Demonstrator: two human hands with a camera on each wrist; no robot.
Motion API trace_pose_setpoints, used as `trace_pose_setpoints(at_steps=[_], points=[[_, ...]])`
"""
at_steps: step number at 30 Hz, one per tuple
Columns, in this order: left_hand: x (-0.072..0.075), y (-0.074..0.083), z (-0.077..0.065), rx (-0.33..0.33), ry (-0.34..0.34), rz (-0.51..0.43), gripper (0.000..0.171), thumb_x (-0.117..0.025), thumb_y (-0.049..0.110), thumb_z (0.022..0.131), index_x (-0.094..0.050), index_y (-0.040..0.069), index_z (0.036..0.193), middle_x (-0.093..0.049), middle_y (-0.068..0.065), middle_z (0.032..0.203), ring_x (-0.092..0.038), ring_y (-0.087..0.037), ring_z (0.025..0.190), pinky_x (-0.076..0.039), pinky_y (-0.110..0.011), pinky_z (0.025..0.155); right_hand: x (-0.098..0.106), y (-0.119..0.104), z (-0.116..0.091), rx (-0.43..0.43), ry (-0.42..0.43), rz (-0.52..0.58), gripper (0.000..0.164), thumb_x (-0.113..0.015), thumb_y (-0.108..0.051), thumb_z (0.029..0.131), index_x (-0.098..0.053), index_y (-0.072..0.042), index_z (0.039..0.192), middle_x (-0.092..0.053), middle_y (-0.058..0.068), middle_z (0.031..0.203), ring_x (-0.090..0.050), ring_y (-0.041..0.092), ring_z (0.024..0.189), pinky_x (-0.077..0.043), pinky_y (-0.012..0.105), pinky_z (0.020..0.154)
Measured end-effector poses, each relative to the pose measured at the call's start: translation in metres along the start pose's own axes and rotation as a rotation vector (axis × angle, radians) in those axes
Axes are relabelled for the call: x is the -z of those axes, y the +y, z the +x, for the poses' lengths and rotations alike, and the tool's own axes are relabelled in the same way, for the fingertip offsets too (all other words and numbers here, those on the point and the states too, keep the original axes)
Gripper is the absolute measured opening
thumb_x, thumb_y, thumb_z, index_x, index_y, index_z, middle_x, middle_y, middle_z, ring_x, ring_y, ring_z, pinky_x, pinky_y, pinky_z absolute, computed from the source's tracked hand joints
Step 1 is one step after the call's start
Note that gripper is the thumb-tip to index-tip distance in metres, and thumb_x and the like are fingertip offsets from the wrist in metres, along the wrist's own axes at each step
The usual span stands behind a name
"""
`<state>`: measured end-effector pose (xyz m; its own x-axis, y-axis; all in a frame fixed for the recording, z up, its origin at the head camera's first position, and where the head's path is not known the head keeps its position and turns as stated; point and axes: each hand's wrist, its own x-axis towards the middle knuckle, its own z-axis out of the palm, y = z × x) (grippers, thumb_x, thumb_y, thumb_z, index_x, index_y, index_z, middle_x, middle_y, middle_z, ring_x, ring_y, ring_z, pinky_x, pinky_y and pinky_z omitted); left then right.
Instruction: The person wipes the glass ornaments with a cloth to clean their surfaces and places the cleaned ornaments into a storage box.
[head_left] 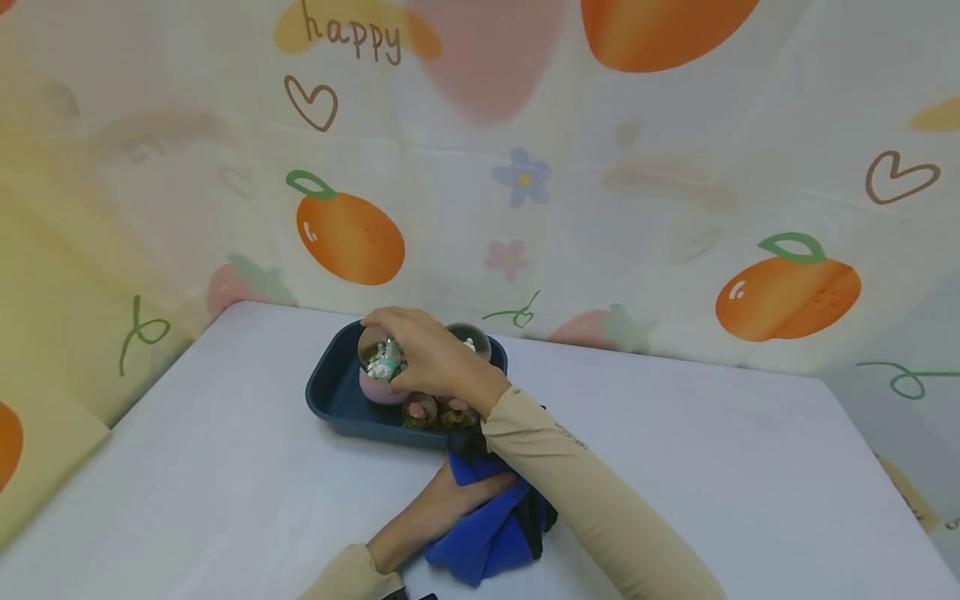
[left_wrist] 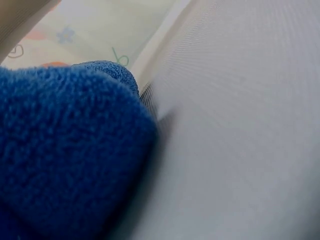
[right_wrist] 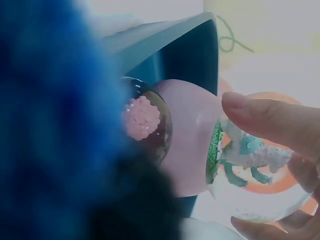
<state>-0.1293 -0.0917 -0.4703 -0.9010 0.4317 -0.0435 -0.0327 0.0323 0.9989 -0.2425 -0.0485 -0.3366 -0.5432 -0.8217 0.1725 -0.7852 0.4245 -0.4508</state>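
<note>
My right hand (head_left: 431, 350) grips the clear dome of a snow globe (head_left: 382, 360), thumb on one side and fingers curled round the other. A white and teal figure on green shows inside the dome, above a rounded pink base (right_wrist: 187, 140). This globe is at the dark blue tray (head_left: 330, 396), its base low within the rim. In front of the tray, my left hand (head_left: 446, 504) holds a bunched blue cloth (head_left: 480, 542) with black parts. The fluffy cloth (left_wrist: 65, 150) fills much of the left wrist view, hiding the left fingers there.
Two small glass balls (head_left: 420, 411) with pink pieces inside sit by the tray's near wall. Another clear globe (head_left: 480, 340) stands at the back right of the tray, partly behind my right hand. A white table (head_left: 225, 467) runs back to a fruit-printed cloth backdrop (head_left: 570, 250).
</note>
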Motion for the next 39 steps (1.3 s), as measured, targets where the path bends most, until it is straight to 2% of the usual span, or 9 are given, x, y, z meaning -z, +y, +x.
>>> trace_pose_setpoints(at_steps=[5, 8, 12, 17, 22, 24, 30, 35, 39], points=[[-0.003, 0.002, 0.0, 0.005, 0.003, -0.008, 0.055, -0.06, 0.035, 0.098, -0.041, 0.02, 0.147, -0.056, -0.004, 0.142, -0.055, -0.018, 0.127, -0.043, -0.028, 0.103, -0.004, 0.002, -0.003, -0.024, -0.029, -0.056, 0.079, -0.082, -0.006, 0.078, -0.043, -0.01, 0.147, -0.047, 0.005, 0.151, -0.041, 0.019, 0.142, -0.036, 0.029, 0.115], [-0.004, 0.003, 0.0, 0.01, 0.006, 0.005, 0.055, -0.06, 0.036, 0.098, -0.041, 0.021, 0.147, -0.056, -0.004, 0.142, -0.054, -0.017, 0.128, -0.042, -0.027, 0.103, -0.006, 0.002, -0.005, -0.042, -0.069, -0.111, 0.076, -0.079, -0.007, 0.082, -0.042, -0.013, 0.147, -0.044, 0.003, 0.153, -0.038, 0.02, 0.144, -0.04, 0.03, 0.111], [-0.005, 0.005, 0.0, 0.004, 0.017, 0.026, 0.054, -0.059, 0.037, 0.098, -0.042, 0.021, 0.147, -0.056, -0.003, 0.142, -0.053, -0.017, 0.128, -0.042, -0.026, 0.103, -0.007, 0.0, -0.007, -0.069, -0.093, -0.127, 0.073, -0.078, -0.006, 0.084, -0.043, -0.017, 0.147, -0.042, 0.002, 0.154, -0.035, 0.02, 0.146, -0.044, 0.032, 0.108], [-0.005, 0.005, 0.001, 0.002, 0.003, 0.004, 0.054, -0.059, 0.036, 0.099, -0.042, 0.02, 0.147, -0.056, -0.004, 0.142, -0.054, -0.017, 0.128, -0.042, -0.025, 0.102, -0.003, -0.001, -0.007, -0.084, -0.079, -0.062, 0.074, -0.079, -0.013, 0.084, -0.041, -0.015, 0.148, -0.04, 0.002, 0.155, -0.034, 0.019, 0.146, -0.037, 0.031, 0.115], [-0.006, 0.003, 0.001, 0.004, 0.007, -0.014, 0.053, -0.06, 0.034, 0.098, -0.042, 0.019, 0.146, -0.057, -0.004, 0.141, -0.056, -0.017, 0.126, -0.043, -0.026, 0.102, 0.006, -0.008, -0.009, -0.079, -0.084, -0.005, 0.074, -0.079, -0.019, 0.085, -0.041, -0.012, 0.148, -0.042, 0.003, 0.153, -0.038, 0.017, 0.143, -0.036, 0.029, 0.115], [-0.005, 0.003, 0.001, 0.009, 0.015, -0.001, 0.053, -0.061, 0.034, 0.098, -0.043, 0.016, 0.145, -0.058, -0.006, 0.139, -0.057, -0.017, 0.124, -0.043, -0.028, 0.102, 0.01, -0.011, -0.012, -0.081, -0.1, -0.003, 0.071, -0.078, -0.019, 0.087, -0.041, -0.014, 0.148, -0.041, 0.002, 0.154, -0.038, 0.016, 0.142, -0.037, 0.028, 0.114], [-0.004, 0.005, -0.001, 0.009, 0.039, 0.029, 0.052, -0.061, 0.033, 0.097, -0.049, 0.007, 0.14, -0.06, -0.012, 0.135, -0.059, -0.017, 0.119, -0.044, -0.029, 0.1, 0.025, -0.018, -0.032, -0.078, -0.098, 0.053, 0.067, -0.075, -0.022, 0.089, -0.043, -0.017, 0.147, -0.043, -0.001, 0.152, -0.041, 0.014, 0.14, -0.039, 0.028, 0.111], [-0.001, 0.005, 0.001, -0.044, 0.028, 0.03, 0.043, -0.06, 0.027, 0.098, -0.054, 0.005, 0.135, -0.063, -0.014, 0.129, -0.062, -0.015, 0.112, -0.047, -0.024, 0.095, 0.036, -0.021, -0.051, -0.075, -0.067, 0.103, 0.068, -0.076, -0.026, 0.088, -0.043, -0.017, 0.147, -0.045, 0.0, 0.151, -0.043, 0.016, 0.139, -0.04, 0.033, 0.112], [-0.001, 0.006, -0.001, -0.045, 0.026, 0.033, 0.044, -0.06, 0.028, 0.098, -0.051, 0.007, 0.135, -0.063, -0.013, 0.128, -0.061, -0.015, 0.113, -0.046, -0.024, 0.096, 0.042, -0.021, -0.068, -0.049, -0.024, 0.175, 0.07, -0.079, -0.027, 0.086, -0.045, -0.014, 0.146, -0.048, 0.001, 0.148, -0.045, 0.016, 0.136, -0.039, 0.035, 0.112]])
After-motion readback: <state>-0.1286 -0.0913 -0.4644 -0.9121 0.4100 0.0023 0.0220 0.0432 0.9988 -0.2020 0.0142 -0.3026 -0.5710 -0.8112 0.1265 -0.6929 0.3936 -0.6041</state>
